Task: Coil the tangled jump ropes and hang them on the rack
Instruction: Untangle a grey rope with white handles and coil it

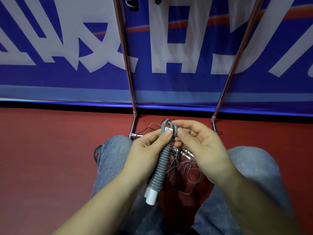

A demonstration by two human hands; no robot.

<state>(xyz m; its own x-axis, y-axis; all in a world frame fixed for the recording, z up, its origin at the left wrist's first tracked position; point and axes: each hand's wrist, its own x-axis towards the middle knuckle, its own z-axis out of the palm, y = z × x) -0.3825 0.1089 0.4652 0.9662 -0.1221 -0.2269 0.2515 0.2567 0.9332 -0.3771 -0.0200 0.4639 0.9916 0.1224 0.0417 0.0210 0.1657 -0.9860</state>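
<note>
at six o'clock, between the knees, the left hand (149, 150) grips the coiled grey jump rope (160, 167), thumb clamped near its top loops; at its three o'clock the right hand (199, 146) pinches those loops. tangled ropes (184, 168) lie beneath; the rack (125, 53) stands at twelve.

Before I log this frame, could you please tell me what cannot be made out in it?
- Top of the rack: cut off by the upper edge of the head view; only the tips of dark things hanging there show.
- Tangled ropes on the floor: partly hidden by both hands; their number is unclear.
- Loop end of the coiled grey rope: covered by the left hand and right hand.
</note>
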